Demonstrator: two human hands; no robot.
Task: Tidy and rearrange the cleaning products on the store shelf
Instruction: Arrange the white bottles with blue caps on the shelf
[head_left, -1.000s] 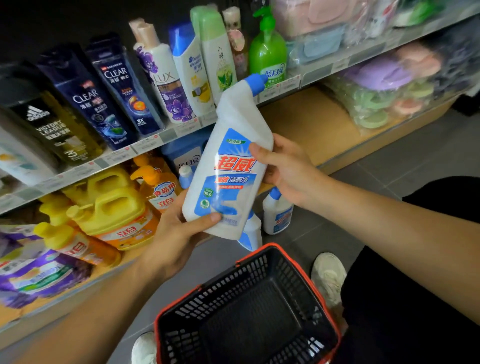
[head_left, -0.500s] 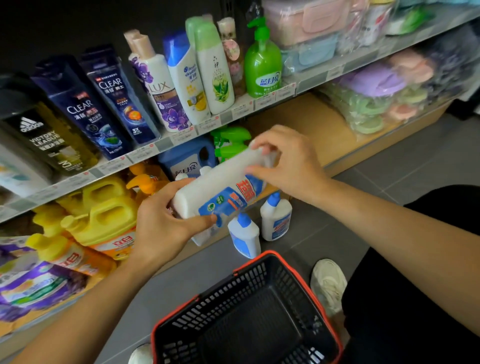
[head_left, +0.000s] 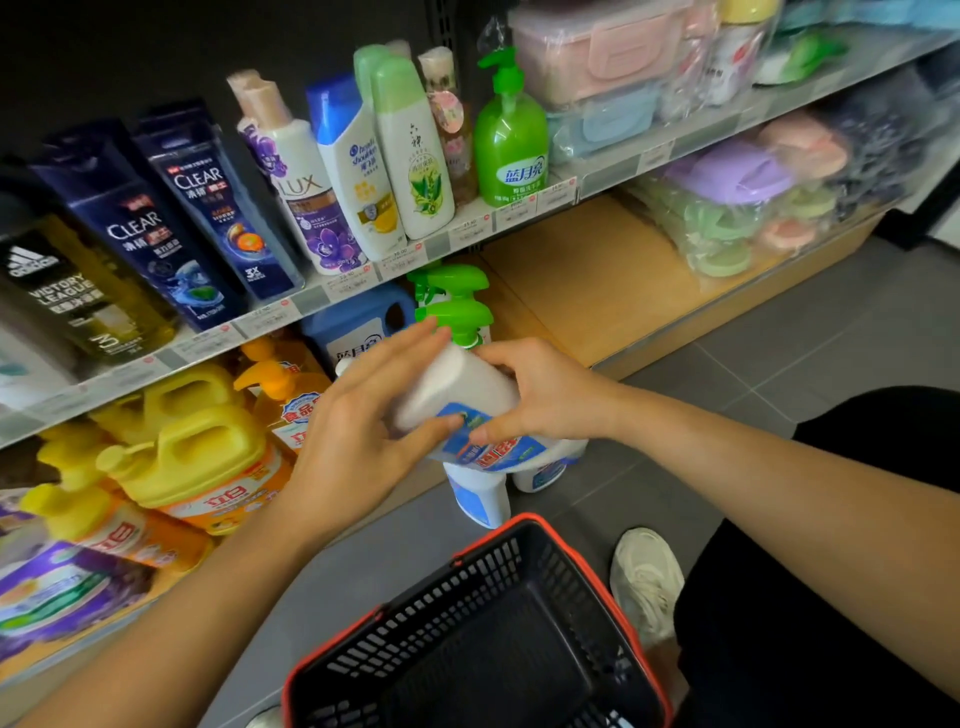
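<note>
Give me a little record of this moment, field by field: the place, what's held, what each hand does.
Place: store shelf, toiletries above, cleaners below
Held: white bottle, tilted, base toward the shelf, cap hidden
Left hand: straight fingers against the base end, thumb on the label
Right hand: curled over the middle
Floor: two similar bottles standing under the held one
Basket: black, red rim, on the floor before the person
</note>
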